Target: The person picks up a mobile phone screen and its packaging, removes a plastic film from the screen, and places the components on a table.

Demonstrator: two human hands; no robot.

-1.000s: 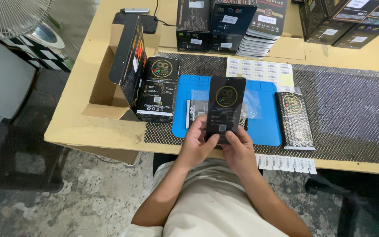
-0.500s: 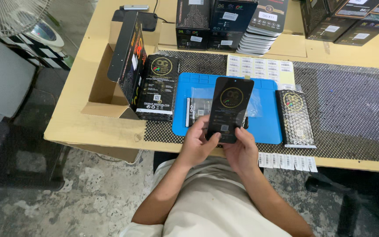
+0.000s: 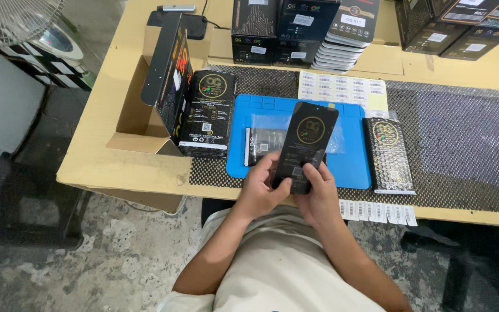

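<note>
Both hands hold one flat black packet (image 3: 306, 140) with a gold round emblem, tilted up over the blue mat (image 3: 353, 151). My left hand (image 3: 263, 188) grips its lower left edge. My right hand (image 3: 317, 193) grips its lower right corner. Under the packet, on the mat, lies a clear plastic bag (image 3: 264, 137) with a dark part inside. A matching black packet (image 3: 208, 111) lies left of the mat, and another in bubble wrap (image 3: 388, 153) lies to its right.
An open cardboard box (image 3: 140, 110) stands at the left with a black carton (image 3: 168, 72) leaning in it. Stacks of dark boxes (image 3: 287, 26) line the table's back. A sheet of barcode stickers (image 3: 342, 89) lies behind the mat, a sticker strip (image 3: 376, 212) at the front edge. A fan (image 3: 7, 17) stands far left.
The black packet has tilted slightly to the right in my hands and sits a little further right over the mat. Nothing else on the table moved.
</note>
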